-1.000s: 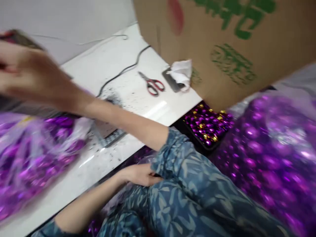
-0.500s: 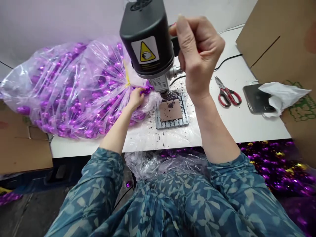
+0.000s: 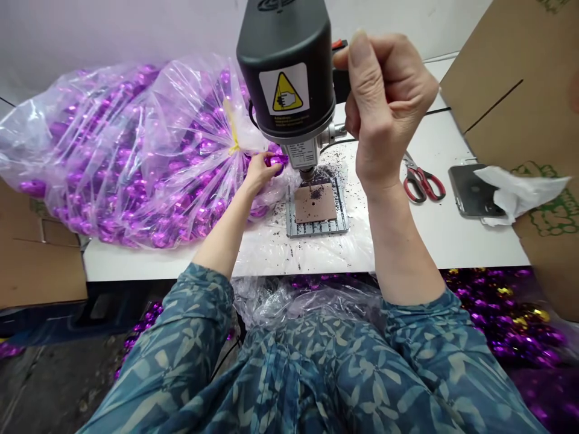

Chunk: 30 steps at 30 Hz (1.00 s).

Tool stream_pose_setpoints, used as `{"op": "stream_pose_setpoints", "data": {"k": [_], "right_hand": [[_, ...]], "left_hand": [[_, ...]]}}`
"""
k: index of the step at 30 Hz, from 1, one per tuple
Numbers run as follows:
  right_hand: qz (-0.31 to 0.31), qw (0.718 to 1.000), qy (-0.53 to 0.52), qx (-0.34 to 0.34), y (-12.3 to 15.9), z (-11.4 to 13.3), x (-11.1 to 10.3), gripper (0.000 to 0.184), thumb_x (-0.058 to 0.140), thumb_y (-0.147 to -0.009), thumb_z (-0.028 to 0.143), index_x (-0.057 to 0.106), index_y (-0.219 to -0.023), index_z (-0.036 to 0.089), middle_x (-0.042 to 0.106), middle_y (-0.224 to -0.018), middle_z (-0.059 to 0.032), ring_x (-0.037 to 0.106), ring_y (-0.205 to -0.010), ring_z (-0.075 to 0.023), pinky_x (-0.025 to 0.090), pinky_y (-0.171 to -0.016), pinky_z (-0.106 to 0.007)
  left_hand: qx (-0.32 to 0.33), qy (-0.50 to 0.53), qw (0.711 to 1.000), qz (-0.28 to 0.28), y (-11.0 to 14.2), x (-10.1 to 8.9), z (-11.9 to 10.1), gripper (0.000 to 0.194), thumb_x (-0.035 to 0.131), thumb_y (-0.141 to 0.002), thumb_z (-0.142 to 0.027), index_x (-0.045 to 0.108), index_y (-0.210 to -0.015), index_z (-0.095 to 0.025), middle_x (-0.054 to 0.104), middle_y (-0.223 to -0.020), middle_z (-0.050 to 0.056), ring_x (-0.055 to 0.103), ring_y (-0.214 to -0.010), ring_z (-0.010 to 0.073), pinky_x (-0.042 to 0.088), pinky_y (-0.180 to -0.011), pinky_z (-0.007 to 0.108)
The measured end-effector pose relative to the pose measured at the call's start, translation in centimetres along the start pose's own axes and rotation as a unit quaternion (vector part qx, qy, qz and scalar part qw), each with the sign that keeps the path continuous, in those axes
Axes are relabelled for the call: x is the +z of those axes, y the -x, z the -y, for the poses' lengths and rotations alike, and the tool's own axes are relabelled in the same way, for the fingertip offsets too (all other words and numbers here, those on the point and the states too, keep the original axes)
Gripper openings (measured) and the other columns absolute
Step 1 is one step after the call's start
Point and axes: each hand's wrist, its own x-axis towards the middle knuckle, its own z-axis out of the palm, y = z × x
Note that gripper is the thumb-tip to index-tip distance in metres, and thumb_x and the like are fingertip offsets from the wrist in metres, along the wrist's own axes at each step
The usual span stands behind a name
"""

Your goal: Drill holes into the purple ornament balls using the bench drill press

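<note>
Head view: purple ornament [image 3: 279,160] is pinched in the grip of the left hand [image 3: 260,172], beside tied bag [image 3: 136,144] on counter [image 3: 470,241]; right hand [image 3: 391,108] is curled by drill press [image 3: 283,51], closure and contents can't be told. Board [image 3: 325,211] is holed, shavings [image 3: 316,192] scattered: some drilling judged done; remainder can't be told.

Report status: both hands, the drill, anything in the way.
Left hand at shiny purple baubles near the tied bag. Right hand curled shut beside the drill, grip hidden. Drill stands over brown board; dark shavings litter board and base plate.
</note>
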Motion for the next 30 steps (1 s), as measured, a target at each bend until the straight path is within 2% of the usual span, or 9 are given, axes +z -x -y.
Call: {"op": "stream_pose_setpoints", "data": {"k": [2, 5, 10, 15, 17, 20, 22, 25, 30], "right_hand": [[0.002, 1.0, -0.001, 0.005, 0.1, 0.3, 0.0, 0.051, 0.049, -0.092, 0.069, 0.067, -0.086, 0.021, 0.07, -0.091, -0.0017, 0.066, -0.085, -0.0044, 0.057, -0.082, -0.02], [0.019, 0.999, 0.028, 0.019, 0.1, 0.7, -0.1, 0.061, 0.043, -0.091, 0.075, 0.067, -0.088, 0.019, 0.07, -0.094, -0.0022, 0.067, -0.089, -0.0051, 0.059, -0.087, -0.021], [0.012, 1.0, 0.007, 0.022, -0.5, 0.5, -0.2, 0.057, 0.055, -0.077, 0.075, 0.07, -0.083, 0.021, 0.072, -0.086, 0.0023, 0.065, -0.078, 0.0015, 0.054, -0.075, -0.009], [0.001, 0.999, -0.041, 0.034, -0.7, 1.5, -0.2, 0.052, 0.067, -0.065, 0.065, 0.069, -0.077, 0.015, 0.066, -0.07, 0.0054, 0.058, -0.062, 0.0033, 0.05, -0.065, -0.009], [0.0, 0.998, -0.054, 0.035, -0.5, 1.9, -0.2, 0.046, 0.069, -0.067, 0.059, 0.067, -0.075, 0.013, 0.062, -0.065, 0.0071, 0.045, -0.048, 0.0051, 0.048, -0.06, -0.011], [-0.003, 0.997, -0.069, 0.028, -0.4, 2.0, -0.2, 0.023, 0.067, -0.083, 0.033, 0.067, -0.076, 0.012, 0.06, -0.062, 0.0087, 0.033, -0.04, 0.0065, 0.049, -0.062, -0.011], [-0.002, 0.997, -0.073, 0.028, -0.4, 1.8, -0.2, 0.016, 0.062, -0.088, 0.02, 0.067, -0.077, 0.012, 0.063, -0.065, 0.0078, 0.044, -0.045, 0.0058, 0.049, -0.063, -0.009], [-0.001, 0.997, -0.072, 0.032, -0.4, 1.6, -0.1, 0.016, 0.06, -0.09, 0.02, 0.068, -0.079, 0.012, 0.07, -0.075, 0.0067, 0.062, -0.063, 0.0038, 0.049, -0.064, -0.007], [-0.015, 0.996, -0.076, 0.046, -0.4, 2.0, 0.1, 0.015, 0.058, -0.089, 0.018, 0.067, -0.08, 0.01, 0.07, -0.074, 0.0084, 0.069, -0.069, 0.0011, 0.054, -0.067, -0.009]], "left_hand": [[-0.014, 0.135, 0.99, -0.03, 2.6, -0.9, -0.5, 0.037, 0.073, -0.086, -0.024, 0.063, -0.121, -0.018, 0.073, -0.105, 0.008, 0.072, -0.096, 0.0225, 0.061, -0.084, 0.033], [-0.02, 0.293, 0.956, -0.024, 7.0, -1.6, -1.4, 0.03, 0.071, -0.094, -0.038, 0.061, -0.119, -0.023, 0.072, -0.114, 0.008, 0.073, -0.105, 0.0217, 0.063, -0.086, 0.033], [-0.079, 0.43, 0.896, 0.079, 12.2, 1.3, -1.4, 0.033, 0.079, -0.091, -0.042, 0.064, -0.113, -0.021, 0.073, -0.12, 0.011, 0.072, -0.108, 0.0205, 0.063, -0.091, 0.034], [-0.076, 0.421, 0.904, 0.02, 12.0, 5.9, 0.9, 0.043, 0.092, -0.078, -0.043, 0.068, -0.108, -0.023, 0.075, -0.095, 0.003, 0.07, -0.083, 0.0146, 0.055, -0.065, 0.024], [-0.038, 0.404, 0.914, -0.005, 11.4, 6.9, 1.5, 0.046, 0.093, -0.077, -0.047, 0.069, -0.107, -0.022, 0.074, -0.089, 0.001, 0.07, -0.081, 0.0136, 0.054, -0.068, 0.024], [0.004, 0.39, 0.921, -0.004, 10.8, 7.5, 2.0, 0.051, 0.093, -0.075, -0.05, 0.066, -0.108, -0.023, 0.076, -0.093, 0.001, 0.073, -0.087, 0.0144, 0.057, -0.081, 0.028], [0.02, 0.382, 0.924, 0.003, 10.6, 7.7, 2.1, 0.056, 0.094, -0.073, -0.053, 0.065, -0.11, -0.023, 0.077, -0.098, 0.003, 0.074, -0.09, 0.0155, 0.058, -0.085, 0.03], [0.054, 0.347, 0.936, -0.003, 10.5, 8.1, 2.2, 0.062, 0.094, -0.07, -0.058, 0.064, -0.112, -0.023, 0.078, -0.102, 0.004, 0.073, -0.088, 0.0155, 0.059, -0.083, 0.031], [0.137, 0.249, 0.959, -0.01, 10.2, 8.7, 2.7, 0.065, 0.093, -0.072, -0.058, 0.065, -0.12, -0.024, 0.076, -0.109, 0.005, 0.071, -0.087, 0.016, 0.059, -0.078, 0.03]]}}
